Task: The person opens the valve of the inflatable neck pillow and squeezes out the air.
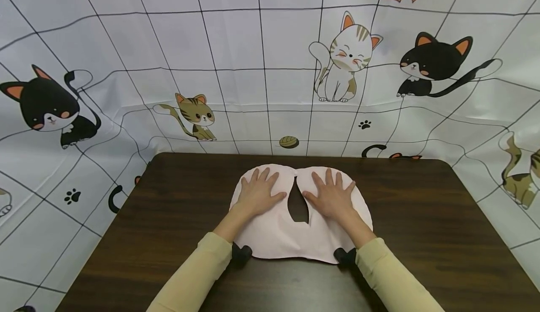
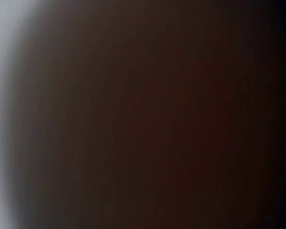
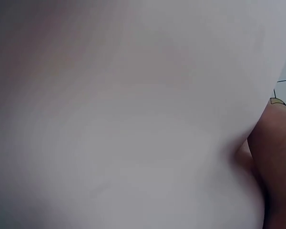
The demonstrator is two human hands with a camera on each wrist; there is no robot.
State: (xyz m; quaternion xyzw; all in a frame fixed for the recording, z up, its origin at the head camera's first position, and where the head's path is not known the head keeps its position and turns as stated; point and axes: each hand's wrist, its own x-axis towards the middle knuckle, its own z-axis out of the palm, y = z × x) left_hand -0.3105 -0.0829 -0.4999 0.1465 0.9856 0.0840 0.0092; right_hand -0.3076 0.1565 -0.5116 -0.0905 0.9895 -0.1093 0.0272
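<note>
A pale pink, bib-shaped piece of cloth [image 1: 274,239] lies spread on the dark wooden table, its upper edges meeting above a teardrop-shaped opening. My left hand [image 1: 259,194] rests palm down on its left half, fingers spread and pointing away from me. On the other half lies my right hand [image 1: 333,198], also flat with the fingers splayed. Pale cloth [image 3: 148,124] fills most of the right wrist view, with part of the right hand [image 3: 276,157] at the right edge. The left wrist view is dark and blurred.
The wooden table [image 1: 181,194] extends around the cloth on all sides. Behind and beside it hangs a white sheet [image 1: 236,40] with grid lines and printed cats. A black wrist device [image 1: 241,254] sits under the left wrist, and another wrist device [image 1: 345,256] under the right.
</note>
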